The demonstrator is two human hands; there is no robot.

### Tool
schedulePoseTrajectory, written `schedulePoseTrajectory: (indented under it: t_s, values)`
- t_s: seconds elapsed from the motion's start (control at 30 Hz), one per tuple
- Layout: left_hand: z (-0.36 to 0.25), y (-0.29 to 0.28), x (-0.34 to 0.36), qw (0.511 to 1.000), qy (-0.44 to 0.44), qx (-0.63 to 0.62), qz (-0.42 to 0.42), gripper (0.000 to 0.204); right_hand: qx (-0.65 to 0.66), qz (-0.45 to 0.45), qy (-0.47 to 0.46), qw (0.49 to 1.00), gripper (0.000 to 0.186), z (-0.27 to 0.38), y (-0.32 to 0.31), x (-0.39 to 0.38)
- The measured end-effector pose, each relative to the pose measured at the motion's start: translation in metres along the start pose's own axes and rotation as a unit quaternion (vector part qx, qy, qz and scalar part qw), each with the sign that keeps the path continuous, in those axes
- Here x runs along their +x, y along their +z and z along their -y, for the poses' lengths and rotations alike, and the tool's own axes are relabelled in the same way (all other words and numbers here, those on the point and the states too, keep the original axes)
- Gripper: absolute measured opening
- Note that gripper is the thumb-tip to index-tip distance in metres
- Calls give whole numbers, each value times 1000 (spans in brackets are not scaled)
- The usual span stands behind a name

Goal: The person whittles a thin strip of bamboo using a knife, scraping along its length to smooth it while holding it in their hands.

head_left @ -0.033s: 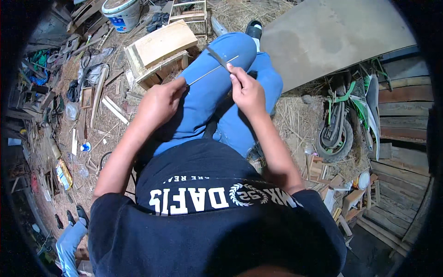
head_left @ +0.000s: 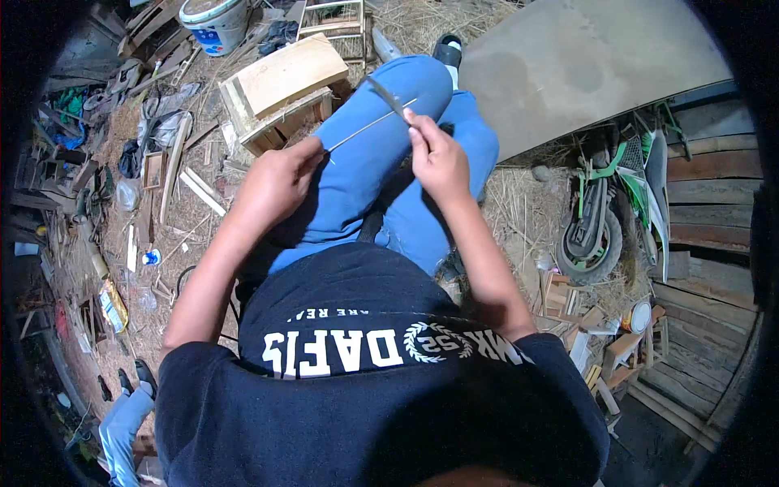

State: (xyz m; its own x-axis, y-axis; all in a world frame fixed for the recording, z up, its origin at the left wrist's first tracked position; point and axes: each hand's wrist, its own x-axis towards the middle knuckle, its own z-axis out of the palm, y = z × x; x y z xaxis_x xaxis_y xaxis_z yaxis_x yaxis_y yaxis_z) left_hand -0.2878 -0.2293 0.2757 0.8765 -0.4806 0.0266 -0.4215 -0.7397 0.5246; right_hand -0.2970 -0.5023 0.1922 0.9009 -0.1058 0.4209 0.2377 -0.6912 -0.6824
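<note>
1. Setting: a rough, rustic woodworking yard or shed with a ground floor of dirt and scattered straw (head_left: 519, 219).
2. Wooden box (head_left: 280, 93), unfinished, standing on the ground among offcuts.
3. Loose wood slats (head_left: 174, 166) and scraps strewn on the left, mixed with rags and small tools.
4. White plastic bucket (head_left: 213, 20) at the top edge.
5. Small wooden frame (head_left: 333, 20) beside the bucket.
6. Large grey board (head_left: 584, 61) lying flat, upper right.
7. Green and white motorbike (head_left: 608, 211) parked against a plank wall (head_left: 706, 203).
8. Further wood offcuts (head_left: 600, 341) heaped at lower right.
</note>
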Motion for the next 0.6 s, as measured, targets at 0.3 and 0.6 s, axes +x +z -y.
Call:
schedulePoseTrajectory:
  t_s: [0.3, 0.6]
  values:
    - [22, -18, -31, 997, -71, -31, 23, 19, 126, -54, -14, 990, 25, -19, 0, -3]
    - [-10, 6, 18, 1000, -11, -4, 6, 17, 64, 4, -32, 997, 24, 0, -5, 0]
